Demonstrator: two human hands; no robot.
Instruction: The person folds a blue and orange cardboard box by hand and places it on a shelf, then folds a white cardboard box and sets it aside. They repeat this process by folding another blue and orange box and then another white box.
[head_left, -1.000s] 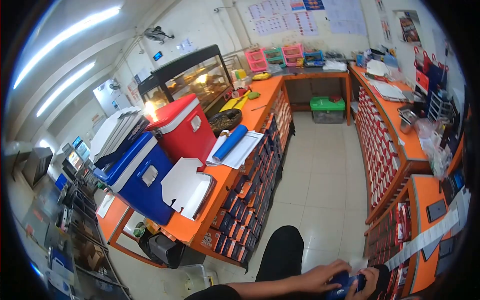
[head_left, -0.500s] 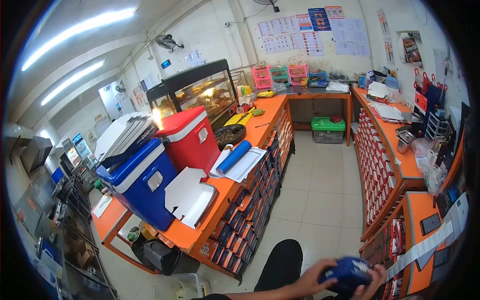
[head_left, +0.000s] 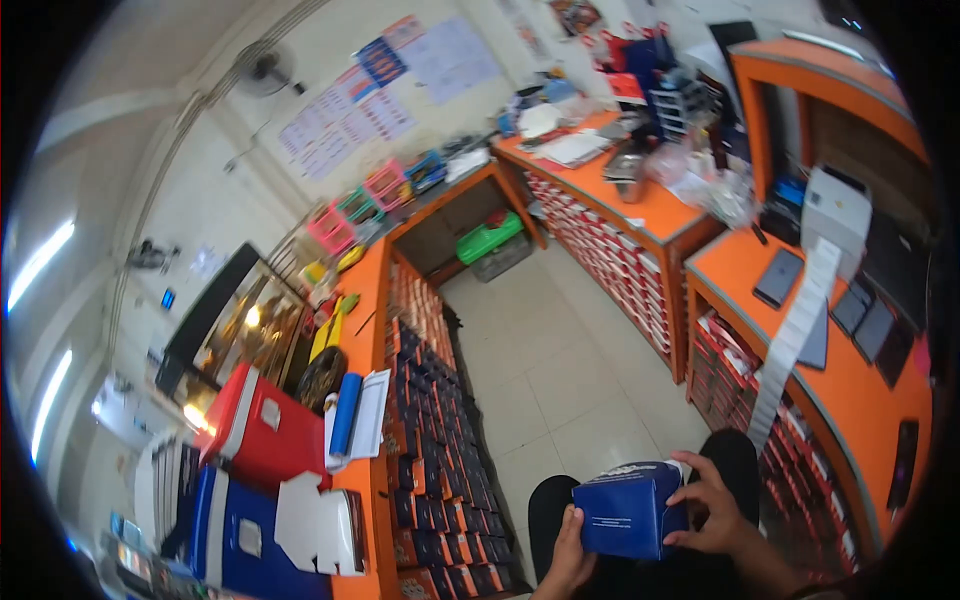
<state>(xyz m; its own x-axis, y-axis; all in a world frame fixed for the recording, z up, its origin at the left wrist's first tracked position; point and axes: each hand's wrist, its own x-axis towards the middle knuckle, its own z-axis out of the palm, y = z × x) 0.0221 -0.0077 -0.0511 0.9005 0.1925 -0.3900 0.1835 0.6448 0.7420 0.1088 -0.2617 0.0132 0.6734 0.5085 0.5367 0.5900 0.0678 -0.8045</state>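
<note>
A small blue carton (head_left: 628, 515) with white print stands in front of my body, above my legs. My left hand (head_left: 566, 558) presses against its left side, the thumb up along the edge; its other fingers are mostly hidden. On the right side, my right hand (head_left: 718, 515) has fingertips and thumb curled onto the carton near its upper right corner. A pale bit of the carton's top shows by those fingers. The carton's underside and far side are hidden.
An orange counter (head_left: 735, 262) on the right bears phones (head_left: 778, 277) and a receipt printer (head_left: 836, 215) with a long paper strip (head_left: 800, 345) hanging down. Left are stacked folded boxes (head_left: 445, 480), a red cooler (head_left: 262, 425) and a blue cooler (head_left: 245, 535). Tiled floor (head_left: 510, 350) lies between.
My view has turned right and tilted. The blue carton has been turned, so a printed side panel faces me. My right hand has shifted to its upper right corner.
</note>
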